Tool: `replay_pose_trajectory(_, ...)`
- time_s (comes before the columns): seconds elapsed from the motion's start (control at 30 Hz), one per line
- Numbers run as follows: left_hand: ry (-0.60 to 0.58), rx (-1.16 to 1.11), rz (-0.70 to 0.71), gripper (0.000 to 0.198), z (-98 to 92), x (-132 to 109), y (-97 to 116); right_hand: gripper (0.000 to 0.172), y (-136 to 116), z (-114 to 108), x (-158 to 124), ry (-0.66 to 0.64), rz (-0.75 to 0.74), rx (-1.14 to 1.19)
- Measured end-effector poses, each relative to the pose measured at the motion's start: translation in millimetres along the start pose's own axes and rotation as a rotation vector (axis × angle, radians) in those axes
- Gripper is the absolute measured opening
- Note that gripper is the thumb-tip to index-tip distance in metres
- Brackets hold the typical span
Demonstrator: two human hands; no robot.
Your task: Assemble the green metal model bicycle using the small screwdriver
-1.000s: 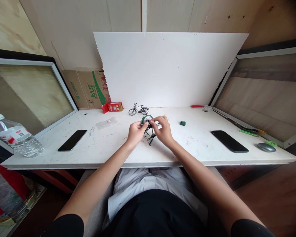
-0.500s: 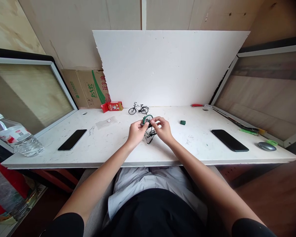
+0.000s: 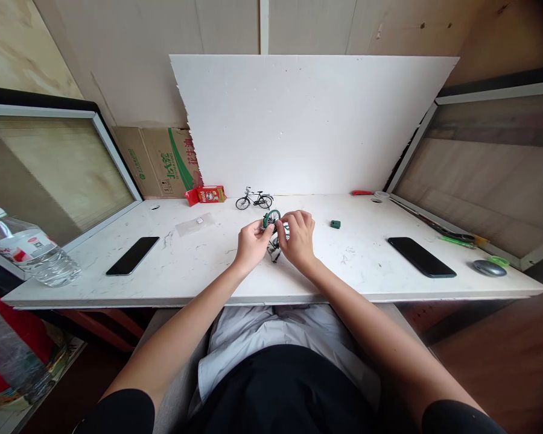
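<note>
A small green and black model bicycle [image 3: 273, 232] is held over the middle of the white table [image 3: 208, 265], between both of my hands. My left hand [image 3: 250, 244] pinches it from the left, near its green wheel. My right hand [image 3: 297, 238] has its fingers curled round the model from the right and hides part of the frame. A finished black model bicycle [image 3: 254, 199] stands upright just behind, near the white board.
Black phones lie at the left [image 3: 133, 255] and right [image 3: 422, 257]. A small green block [image 3: 335, 224], a clear bag [image 3: 195, 225], a red carton [image 3: 206, 195], a water bottle [image 3: 25, 247] and a mouse [image 3: 489, 268] are also on the table. The white board [image 3: 308, 120] stands behind.
My right hand has shifted left and closed further over the model bicycle. The left hand stays pinched on it in almost the same spot.
</note>
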State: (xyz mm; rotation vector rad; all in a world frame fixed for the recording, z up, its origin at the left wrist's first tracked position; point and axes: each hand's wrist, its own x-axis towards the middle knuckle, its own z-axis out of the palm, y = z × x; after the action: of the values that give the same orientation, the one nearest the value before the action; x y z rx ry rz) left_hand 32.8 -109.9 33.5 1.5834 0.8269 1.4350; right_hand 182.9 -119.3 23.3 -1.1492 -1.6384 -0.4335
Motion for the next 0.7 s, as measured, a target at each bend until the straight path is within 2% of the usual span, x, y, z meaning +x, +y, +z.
replay_pose_trajectory(0.27,-0.007,0.009,-0.022,0.031,5.1,-4,-4,0.024,11,-3,3,-0.067,-0.115,-0.180)
replay_pose_trajectory(0.53,-0.033,-0.013,-0.043,0.028,8.4,-6,-5,0.036,18,-8,5,-0.081,-0.144,-0.167)
replay_pose_trajectory(0.7,0.011,-0.011,-0.056,0.029,4.8,-2,-9,0.031,16,-15,10,-0.120,-0.097,-0.054)
